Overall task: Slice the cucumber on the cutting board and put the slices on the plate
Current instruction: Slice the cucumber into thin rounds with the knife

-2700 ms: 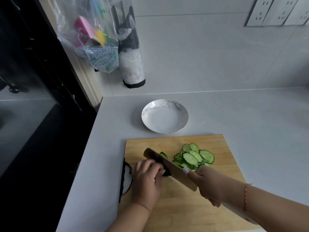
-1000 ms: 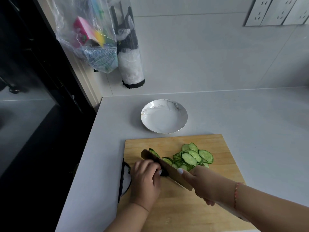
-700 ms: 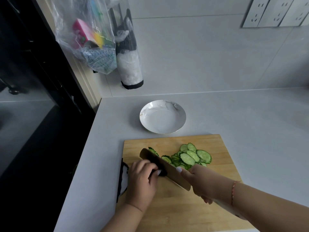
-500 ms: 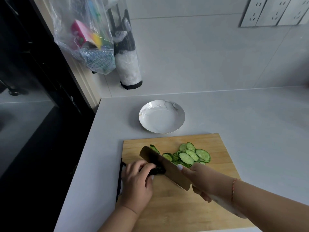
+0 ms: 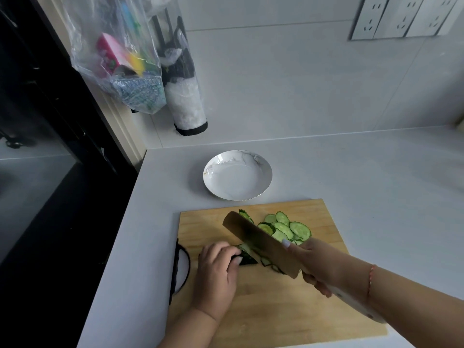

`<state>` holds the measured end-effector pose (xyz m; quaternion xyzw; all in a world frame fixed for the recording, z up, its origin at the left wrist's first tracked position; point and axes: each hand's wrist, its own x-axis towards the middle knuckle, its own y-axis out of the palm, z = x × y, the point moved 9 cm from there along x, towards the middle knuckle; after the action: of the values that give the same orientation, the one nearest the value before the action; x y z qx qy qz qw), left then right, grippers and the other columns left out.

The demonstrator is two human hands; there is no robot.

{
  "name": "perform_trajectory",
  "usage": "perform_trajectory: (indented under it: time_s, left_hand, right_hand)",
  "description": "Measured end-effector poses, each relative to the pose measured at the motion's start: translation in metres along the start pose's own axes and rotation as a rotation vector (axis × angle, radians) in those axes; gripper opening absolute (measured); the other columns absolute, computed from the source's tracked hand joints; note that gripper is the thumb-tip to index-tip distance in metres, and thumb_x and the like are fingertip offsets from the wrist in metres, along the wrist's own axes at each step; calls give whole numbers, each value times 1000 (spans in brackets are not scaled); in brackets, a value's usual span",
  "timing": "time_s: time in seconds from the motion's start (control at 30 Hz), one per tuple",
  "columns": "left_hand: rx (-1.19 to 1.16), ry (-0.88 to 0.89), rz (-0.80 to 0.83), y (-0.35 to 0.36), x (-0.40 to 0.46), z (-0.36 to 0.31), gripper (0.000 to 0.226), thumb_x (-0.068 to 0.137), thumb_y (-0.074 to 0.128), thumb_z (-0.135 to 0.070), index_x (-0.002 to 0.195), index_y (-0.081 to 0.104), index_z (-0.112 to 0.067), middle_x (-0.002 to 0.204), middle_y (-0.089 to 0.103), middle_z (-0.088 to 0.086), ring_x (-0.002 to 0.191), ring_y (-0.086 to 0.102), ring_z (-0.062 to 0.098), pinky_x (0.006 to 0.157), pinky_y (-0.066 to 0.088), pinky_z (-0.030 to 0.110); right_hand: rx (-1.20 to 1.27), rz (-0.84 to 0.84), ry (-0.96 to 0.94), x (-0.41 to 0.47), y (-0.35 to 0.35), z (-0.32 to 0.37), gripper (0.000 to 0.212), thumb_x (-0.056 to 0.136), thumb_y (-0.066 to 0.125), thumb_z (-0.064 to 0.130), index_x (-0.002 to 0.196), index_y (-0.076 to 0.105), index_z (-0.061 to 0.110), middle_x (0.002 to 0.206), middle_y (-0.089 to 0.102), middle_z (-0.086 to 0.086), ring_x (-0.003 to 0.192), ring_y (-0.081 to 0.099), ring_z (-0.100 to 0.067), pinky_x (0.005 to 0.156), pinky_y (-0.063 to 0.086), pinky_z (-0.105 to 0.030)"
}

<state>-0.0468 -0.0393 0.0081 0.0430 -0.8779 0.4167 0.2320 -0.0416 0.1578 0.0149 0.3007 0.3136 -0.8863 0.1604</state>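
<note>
My left hand (image 5: 217,268) pins the short cucumber stub (image 5: 247,257) at the frame's lower middle, on the cutting board (image 5: 271,310). My right hand (image 5: 317,266) is clenched round the knife (image 5: 261,243). With so little stub left, I could nick my fingertips (image 5: 237,259). The plate (image 5: 237,175) sits bare above.

Cucumber stub (image 5: 244,257) on wooden cutting board (image 5: 288,312); green slices (image 5: 286,228) piled; white plate (image 5: 237,175) behind, bare.

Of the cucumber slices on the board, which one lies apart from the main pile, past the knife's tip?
The dark-edged slice just beyond the knife tip, toward the plate. The other slices overlap in a pile to its right.
</note>
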Motion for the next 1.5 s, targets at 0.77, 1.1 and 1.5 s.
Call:
perform_trajectory:
  time_s: [0.77, 1.1, 1.5]
  left_hand:
    - [3, 60, -33, -2, -5, -6, 13, 73, 58, -22, 84, 61, -17, 91, 54, -4, 89, 47, 17, 73, 47, 31]
    - [2, 15, -59, -2, 0, -3, 16, 86, 49, -18, 86, 65, -16, 93, 56, -6, 90, 46, 12, 76, 41, 26]
    - [22, 4, -37, 1, 9, -1, 22, 77, 71, -1, 94, 68, -15, 93, 58, -3, 90, 46, 14, 74, 42, 27]
  right_hand:
    - [-111, -14, -56, -17, -5, 10, 75, 93, 29, 60, 84, 60, -7, 46, 50, -7, 30, 45, -17, 46, 41, -21]
    - [-110, 3, -59, -18, -1, 10, 70, 93, 27, 61, 76, 58, 2, 46, 51, -9, 31, 45, -17, 47, 41, -18]
    - [-142, 19, -46, -22, -2, 13, 59, 93, 31, 59, 72, 50, 8, 48, 49, -8, 30, 45, -19, 42, 39, -20]
